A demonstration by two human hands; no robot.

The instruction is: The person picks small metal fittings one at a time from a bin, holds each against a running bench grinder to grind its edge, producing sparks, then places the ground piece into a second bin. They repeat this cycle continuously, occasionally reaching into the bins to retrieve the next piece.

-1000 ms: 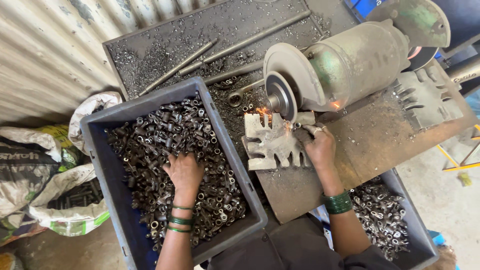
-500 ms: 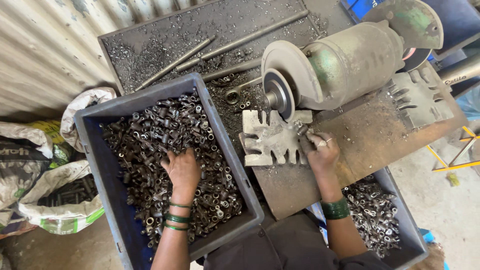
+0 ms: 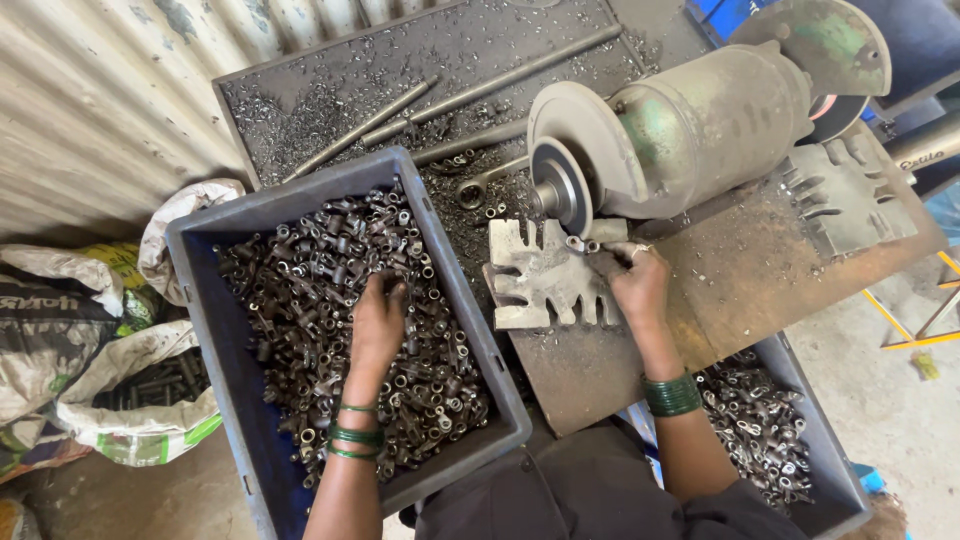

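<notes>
2 bare hands work below the camera. The left hand (image 3: 378,325), with green bangles at the wrist, lies palm down in a grey crate (image 3: 212,330), its grip spread loosely over a heap of small dark metal parts (image 3: 320,270); whether the fingers have closed on any piece cannot be told. The parts are short, dull, tube-like bits with round eyes, piled almost to the crate's rim. The right hand (image 3: 640,285), also bangled, has its grip pinched together on a small part (image 3: 578,243) held just at the edge of the grinding wheel (image 3: 560,187), above a notched metal plate (image 3: 545,278). A second crate (image 3: 810,450) by the right forearm holds shinier parts of the same kind.

At the left edge, on the floor, lie 2 or 3 soft white sacks (image 3: 70,350) with green and yellow printed patches, slumped and partly open, dark rods showing in 1 of them.

The rusty brown counter (image 3: 740,280) carries the grinder (image 3: 700,130), a worn drum-shaped motor with flaking green paint and a second guard at its far end. Another notched plate (image 3: 840,195) lies beside it. Beyond, a dark tray (image 3: 300,90) strewn with metal filings holds several long rods (image 3: 500,80). A corrugated metal wall (image 3: 100,110) runs along the left, and the floor (image 3: 890,400) at right is bare concrete.
</notes>
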